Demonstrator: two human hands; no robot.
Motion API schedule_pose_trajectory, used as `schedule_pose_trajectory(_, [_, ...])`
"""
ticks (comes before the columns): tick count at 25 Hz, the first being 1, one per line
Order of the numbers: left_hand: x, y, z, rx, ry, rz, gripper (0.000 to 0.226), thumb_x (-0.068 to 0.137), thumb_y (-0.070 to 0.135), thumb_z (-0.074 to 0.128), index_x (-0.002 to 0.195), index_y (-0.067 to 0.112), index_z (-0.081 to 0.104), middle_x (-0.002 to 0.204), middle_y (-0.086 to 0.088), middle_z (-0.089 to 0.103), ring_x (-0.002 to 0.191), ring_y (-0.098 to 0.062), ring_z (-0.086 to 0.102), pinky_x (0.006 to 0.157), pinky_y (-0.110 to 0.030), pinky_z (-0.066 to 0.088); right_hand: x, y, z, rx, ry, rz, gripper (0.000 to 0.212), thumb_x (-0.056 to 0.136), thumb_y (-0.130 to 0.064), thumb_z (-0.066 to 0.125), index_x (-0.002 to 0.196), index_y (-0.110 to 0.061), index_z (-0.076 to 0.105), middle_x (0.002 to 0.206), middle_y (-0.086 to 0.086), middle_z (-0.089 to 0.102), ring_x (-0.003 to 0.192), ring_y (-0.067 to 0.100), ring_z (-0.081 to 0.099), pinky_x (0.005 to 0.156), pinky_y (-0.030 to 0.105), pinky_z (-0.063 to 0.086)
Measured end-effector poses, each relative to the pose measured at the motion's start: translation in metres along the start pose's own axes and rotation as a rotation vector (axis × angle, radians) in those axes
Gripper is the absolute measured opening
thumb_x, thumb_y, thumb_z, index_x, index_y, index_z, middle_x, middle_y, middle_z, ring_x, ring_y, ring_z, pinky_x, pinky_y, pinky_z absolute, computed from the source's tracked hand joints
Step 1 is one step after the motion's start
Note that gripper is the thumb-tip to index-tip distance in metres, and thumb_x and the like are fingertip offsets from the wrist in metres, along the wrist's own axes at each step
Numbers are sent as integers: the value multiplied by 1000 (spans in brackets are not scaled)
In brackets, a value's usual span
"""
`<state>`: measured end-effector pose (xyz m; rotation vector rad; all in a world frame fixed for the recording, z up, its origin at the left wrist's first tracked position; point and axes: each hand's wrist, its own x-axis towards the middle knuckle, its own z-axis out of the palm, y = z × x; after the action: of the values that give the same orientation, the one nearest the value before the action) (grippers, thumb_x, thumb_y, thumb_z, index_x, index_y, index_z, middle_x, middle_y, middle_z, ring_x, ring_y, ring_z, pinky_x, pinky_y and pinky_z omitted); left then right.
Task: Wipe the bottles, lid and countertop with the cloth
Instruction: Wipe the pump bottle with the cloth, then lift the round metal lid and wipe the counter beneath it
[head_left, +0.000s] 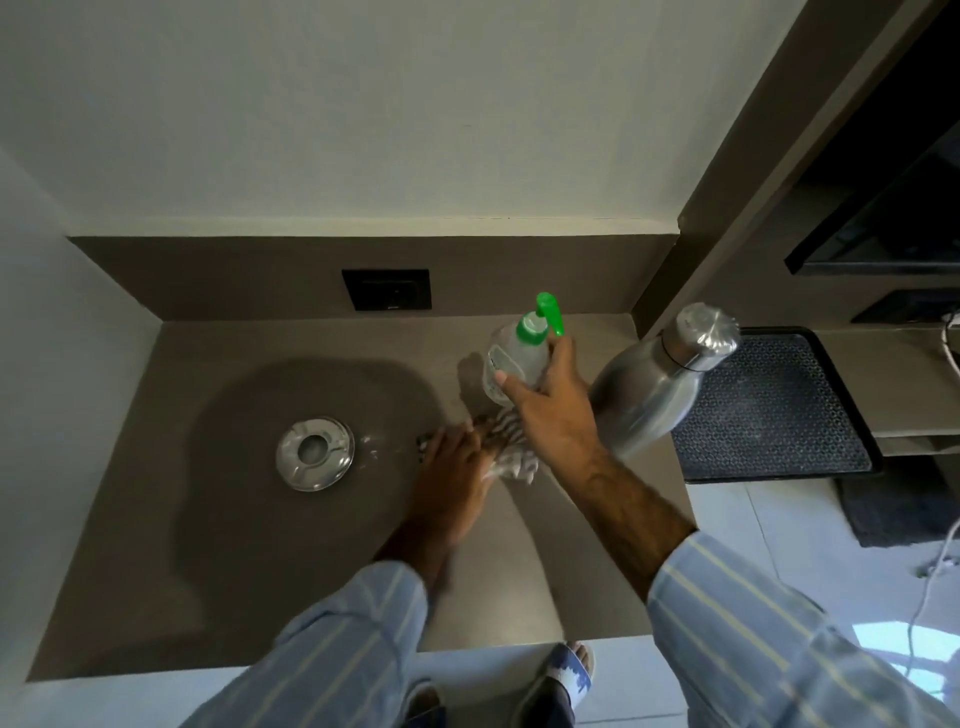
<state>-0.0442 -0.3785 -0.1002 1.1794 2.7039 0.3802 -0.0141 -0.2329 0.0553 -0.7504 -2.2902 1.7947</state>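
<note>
The right hand (550, 400) holds the spray bottle (514, 358) up, right above the striped cloth (511, 457) that the left hand (457, 462) presses flat on the countertop (260, 545).

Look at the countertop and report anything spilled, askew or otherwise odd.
A few water droplets lie on the brown countertop just right of the round steel lid, a small unwiped spill. The clear pump bottle with the green top is tilted in the right hand. Nothing looks damaged.
</note>
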Motion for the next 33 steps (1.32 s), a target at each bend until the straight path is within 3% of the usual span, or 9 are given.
schedule_pose_trajectory(6, [-154, 12, 3, -159, -2, 126, 59, 76, 27, 52, 134, 35, 58, 142, 14, 58, 123, -14, 51, 107, -42, 34, 4, 36, 28, -135, -110, 66, 47, 89, -16, 76, 128, -17, 50, 113, 1, 66, 101, 22, 66, 88, 39, 54])
schedule_pose_trajectory(9, [-167, 11, 3, -301, 58, -215, 46, 81, 31, 51, 124, 22, 62, 117, 1, 73, 101, -22, 71, 95, -35, 50, 5, 56, 45, -183, -156, 62, 46, 86, -18, 76, 125, -22, 52, 112, 6, 71, 100, 26, 69, 88, 43, 56])
schedule_pose_trajectory(13, [-142, 1, -33, -834, 325, -789, 39, 102, 32, 52, 135, 11, 60, 127, -11, 71, 113, -25, 69, 98, -43, 56, 0, 72, 54, -216, -158, 81, 42, 88, -17, 76, 121, -27, 52, 109, 2, 71, 97, 22, 67, 81, 32, 51])
schedule_pose_trajectory(17, [-126, -34, -71, -1046, 559, -919, 33, 104, 24, 53, 135, 15, 59, 126, -7, 70, 115, -25, 68, 96, -44, 58, 2, 86, 59, -151, -193, 89, 56, 85, -14, 79, 125, -33, 45, 118, -1, 68, 107, 19, 66, 95, 37, 52])
schedule_pose_trajectory(19, [-124, -51, -92, -1012, 703, -950, 36, 104, 22, 54, 139, 12, 56, 126, -1, 64, 115, -22, 65, 91, -27, 54, -8, 96, 59, -120, -125, 121, 65, 76, -17, 86, 126, -27, 47, 121, -2, 66, 106, 16, 65, 94, 35, 53])
schedule_pose_trajectory(22, [-115, -87, -125, -910, 856, -1016, 41, 106, 23, 51, 143, 7, 52, 126, 1, 58, 114, -13, 56, 80, -2, 43, -47, 111, 54, -213, 93, 184, 38, 76, -27, 83, 99, -14, 55, 91, 5, 65, 80, 22, 64, 74, 41, 55])
schedule_pose_trajectory(26, [-93, -157, -107, -742, 575, -1052, 60, 103, 46, 46, 152, 12, 39, 157, -14, 45, 145, -30, 43, 121, -41, 32, -66, 104, 116, -147, -132, 196, 33, 80, -47, 61, 76, -15, 68, 72, 12, 72, 71, 33, 70, 71, 48, 59])
schedule_pose_trajectory(29, [-77, -168, -94, -698, 257, -1048, 58, 103, 48, 45, 150, 15, 41, 155, -17, 47, 142, -38, 45, 119, -47, 33, -29, 99, 193, 89, -210, 373, 31, 80, -60, 61, 86, -33, 77, 87, 8, 80, 87, 32, 77, 84, 54, 61])
schedule_pose_trajectory(33, [-72, -180, -91, -875, 352, -946, 54, 95, 48, 58, 138, 15, 56, 142, -13, 62, 133, -33, 56, 117, -47, 39, -6, 68, 239, 320, -196, 595, 39, 93, -63, 52, 93, -29, 71, 112, 5, 74, 105, 27, 72, 92, 50, 61])
